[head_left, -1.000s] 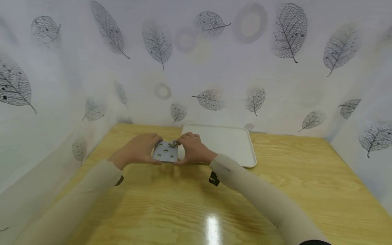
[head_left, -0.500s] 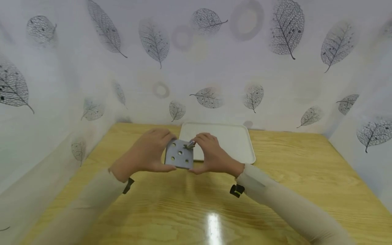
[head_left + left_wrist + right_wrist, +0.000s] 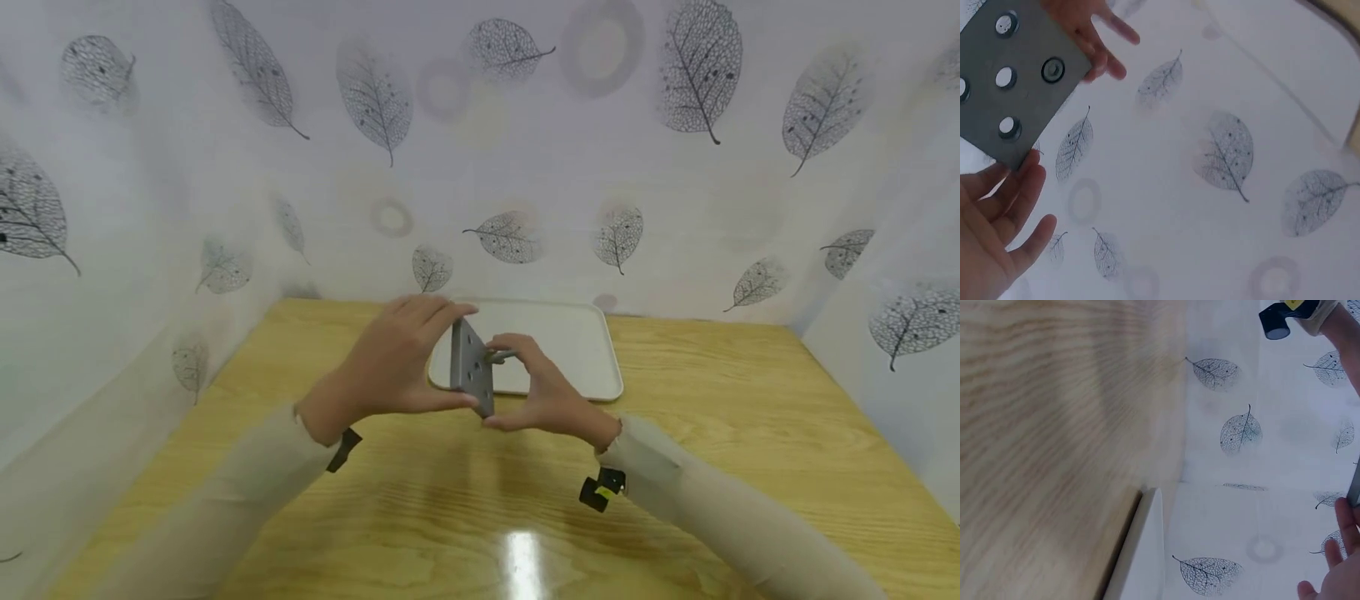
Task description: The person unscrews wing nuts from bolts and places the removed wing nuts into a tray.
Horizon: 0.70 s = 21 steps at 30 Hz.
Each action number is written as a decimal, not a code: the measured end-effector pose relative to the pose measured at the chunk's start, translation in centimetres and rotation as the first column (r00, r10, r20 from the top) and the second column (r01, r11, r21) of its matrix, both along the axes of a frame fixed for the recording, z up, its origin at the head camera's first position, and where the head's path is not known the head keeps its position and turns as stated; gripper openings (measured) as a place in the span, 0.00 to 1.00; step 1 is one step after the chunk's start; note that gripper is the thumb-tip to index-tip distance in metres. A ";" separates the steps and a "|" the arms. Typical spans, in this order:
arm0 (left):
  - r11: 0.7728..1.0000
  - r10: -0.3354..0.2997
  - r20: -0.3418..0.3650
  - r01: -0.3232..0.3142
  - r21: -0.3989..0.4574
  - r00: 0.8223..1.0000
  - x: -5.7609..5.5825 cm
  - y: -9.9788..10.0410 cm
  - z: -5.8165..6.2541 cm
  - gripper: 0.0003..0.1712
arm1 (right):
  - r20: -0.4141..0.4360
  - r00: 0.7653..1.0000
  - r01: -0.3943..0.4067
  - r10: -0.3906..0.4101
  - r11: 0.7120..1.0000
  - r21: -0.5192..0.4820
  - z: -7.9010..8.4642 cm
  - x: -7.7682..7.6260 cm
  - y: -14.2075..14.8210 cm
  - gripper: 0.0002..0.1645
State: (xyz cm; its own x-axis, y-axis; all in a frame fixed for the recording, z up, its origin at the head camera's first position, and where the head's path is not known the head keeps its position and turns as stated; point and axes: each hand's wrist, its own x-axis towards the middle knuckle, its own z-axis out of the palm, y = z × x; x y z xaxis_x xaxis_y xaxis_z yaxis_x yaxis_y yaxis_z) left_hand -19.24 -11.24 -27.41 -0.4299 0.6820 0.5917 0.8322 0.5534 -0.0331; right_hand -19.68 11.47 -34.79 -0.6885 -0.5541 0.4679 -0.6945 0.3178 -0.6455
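Note:
A square grey metal plate (image 3: 471, 367) with several round holes is held up in the air, turned nearly edge-on in the head view. My left hand (image 3: 397, 358) grips it by its left side, fingers at the top corner and thumb at the bottom. A bolt (image 3: 501, 356) sticks out of the plate's right face; its round end fills one hole in the left wrist view. My right hand (image 3: 551, 396) holds the plate's right side, thumb at the lower corner, index finger beside the bolt. In the right wrist view only a sliver of the plate (image 3: 1354, 487) shows.
Behind the hands a white tray (image 3: 577, 342) lies on the wooden table (image 3: 720, 383). A leaf-patterned wall covering (image 3: 525, 150) rises at the back and sides. A black wrist camera (image 3: 602, 489) hangs under the right wrist.
Both hands have brought the plate right and nearer the camera. It has turned from showing its holed face to nearly edge-on, the bolt now pointing right.

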 end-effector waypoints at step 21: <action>0.963 -0.044 0.335 -0.050 0.266 0.941 1.8 3.4 -1.4 0.51 | 0.043 0.985 -0.142 0.168 0.921 -0.362 -0.7 1.1 0.1 0.57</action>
